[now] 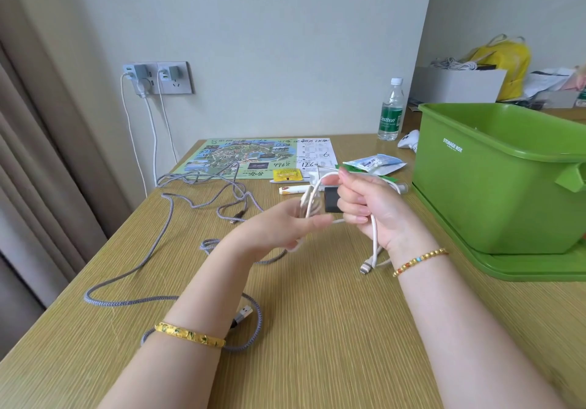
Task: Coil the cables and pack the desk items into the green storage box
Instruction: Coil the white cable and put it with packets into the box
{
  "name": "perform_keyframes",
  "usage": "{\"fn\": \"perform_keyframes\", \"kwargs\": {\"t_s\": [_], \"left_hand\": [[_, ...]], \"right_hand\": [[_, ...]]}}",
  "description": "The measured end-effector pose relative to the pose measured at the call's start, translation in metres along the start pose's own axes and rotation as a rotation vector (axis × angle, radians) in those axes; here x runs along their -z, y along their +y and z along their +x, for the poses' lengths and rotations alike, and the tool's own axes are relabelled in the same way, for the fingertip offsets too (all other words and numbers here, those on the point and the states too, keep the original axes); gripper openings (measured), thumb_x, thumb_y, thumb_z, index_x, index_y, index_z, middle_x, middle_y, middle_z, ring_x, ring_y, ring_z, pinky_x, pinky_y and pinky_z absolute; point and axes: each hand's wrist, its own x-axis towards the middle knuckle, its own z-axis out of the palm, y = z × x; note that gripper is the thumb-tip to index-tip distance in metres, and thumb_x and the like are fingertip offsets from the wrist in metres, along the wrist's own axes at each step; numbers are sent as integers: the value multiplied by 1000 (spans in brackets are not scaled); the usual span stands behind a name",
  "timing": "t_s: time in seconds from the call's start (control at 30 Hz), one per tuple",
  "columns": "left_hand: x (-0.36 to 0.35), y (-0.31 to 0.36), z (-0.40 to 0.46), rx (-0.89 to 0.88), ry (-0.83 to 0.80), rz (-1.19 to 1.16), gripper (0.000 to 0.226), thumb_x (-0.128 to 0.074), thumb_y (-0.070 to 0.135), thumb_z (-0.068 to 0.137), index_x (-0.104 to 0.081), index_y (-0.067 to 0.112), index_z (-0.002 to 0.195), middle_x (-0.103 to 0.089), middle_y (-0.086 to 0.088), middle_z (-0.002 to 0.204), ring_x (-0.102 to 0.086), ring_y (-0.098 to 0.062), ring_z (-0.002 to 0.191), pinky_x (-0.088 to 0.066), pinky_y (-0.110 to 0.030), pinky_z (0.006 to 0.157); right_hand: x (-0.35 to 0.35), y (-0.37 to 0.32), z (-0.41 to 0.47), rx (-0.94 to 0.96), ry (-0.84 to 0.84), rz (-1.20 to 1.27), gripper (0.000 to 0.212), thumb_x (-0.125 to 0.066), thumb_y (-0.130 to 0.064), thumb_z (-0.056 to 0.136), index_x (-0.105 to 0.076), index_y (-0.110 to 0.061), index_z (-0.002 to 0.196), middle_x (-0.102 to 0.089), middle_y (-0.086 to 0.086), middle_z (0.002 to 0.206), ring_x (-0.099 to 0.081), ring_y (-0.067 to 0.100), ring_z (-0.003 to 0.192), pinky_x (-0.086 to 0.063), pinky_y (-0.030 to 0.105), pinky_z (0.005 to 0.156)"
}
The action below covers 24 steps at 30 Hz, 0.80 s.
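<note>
Both hands' grip holds white cable (312, 200) loops upright, plug end hanging down.

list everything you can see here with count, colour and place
white cable: 1, white, held above desk in both hands
grey cables: several, grey braided, loose on desk left
storage box: 1, green, desk right, on its lid
map sheet: 1, colourful, desk rear
packets: a few, behind hands
water bottle: 1, clear, green label, rear
wall chargers: 2, grey, left wall
left hand: 1, holds cable loops
right hand: 1, grips cable
</note>
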Motion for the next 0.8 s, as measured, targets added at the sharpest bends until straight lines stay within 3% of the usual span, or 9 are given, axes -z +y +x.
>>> {"fn": "perform_keyframes", "kwargs": {"t_s": [0.1,0.2,0.27,0.33,0.47,0.6,0.73,0.8], "left_hand": [[-3,-1,1,0,13,25,27,-44,28,98,-43,17,73,-42,3,65,-39,-6,51,-34,-16,50],[-4,-2,1,-6,69,27,32,-39,32,99,-53,16,75,-58,4,73,-55,-14,71,-40,-28,70],[-4,-3,2,0,56,-49,34,-37,32,99,-54,15,75,-63,5,73,-63,-16,78,-45,-30,75],[-5,-2,1,-3,26,-80,34,-35,30,100,-48,14,73,-60,7,62,-64,-18,68,-45,-26,62],[-6,2,2,-13,-5,-184,32,-31,24,101,-40,12,73,-40,4,51,-42,-12,40,-44,-24,48],[-3,2,1,31,-15,-242,30,-30,20,99,-41,12,72,-31,-3,55,-32,-13,36,-34,-20,42],[-1,0,-1,71,-89,-174,31,-27,16,97,-44,10,72,-32,-1,51,-31,-11,35,-32,-20,39],[0,-1,-1,91,-119,-144,32,-25,16,97,-46,9,74,-32,-2,51,-31,-11,34,-34,-20,40]], "right_hand": [[0,0,0,1,-16,-11,29,-42,-22,97,-65,-5,89,-25,-12,41,-21,0,33,-20,13,31],[-1,0,-1,12,-22,-3,30,-42,-22,97,-66,-6,90,-25,-12,42,-21,0,33,-19,13,31],[-2,0,-1,18,-20,-11,29,-42,-22,97,-66,-6,91,-26,-12,42,-21,0,33,-19,13,31],[-3,0,-2,39,12,-70,27,-43,-21,97,-64,-6,91,-26,-12,42,-21,0,33,-18,13,32],[-7,1,-2,100,108,-410,14,-47,-18,96,-54,-14,84,-28,-15,41,-20,2,33,-16,14,32],[-15,2,-5,61,6,-668,5,-54,-19,93,-55,-23,89,-38,-13,37,-23,2,33,-19,14,34],[-20,1,-6,115,-25,-952,16,-51,-10,92,-53,-24,83,-49,-18,35,-39,-2,31,-26,5,36],[-20,3,-6,128,-9,-1083,21,-52,-10,90,-53,-26,77,-48,-18,35,-38,0,34,-27,10,39]]}}
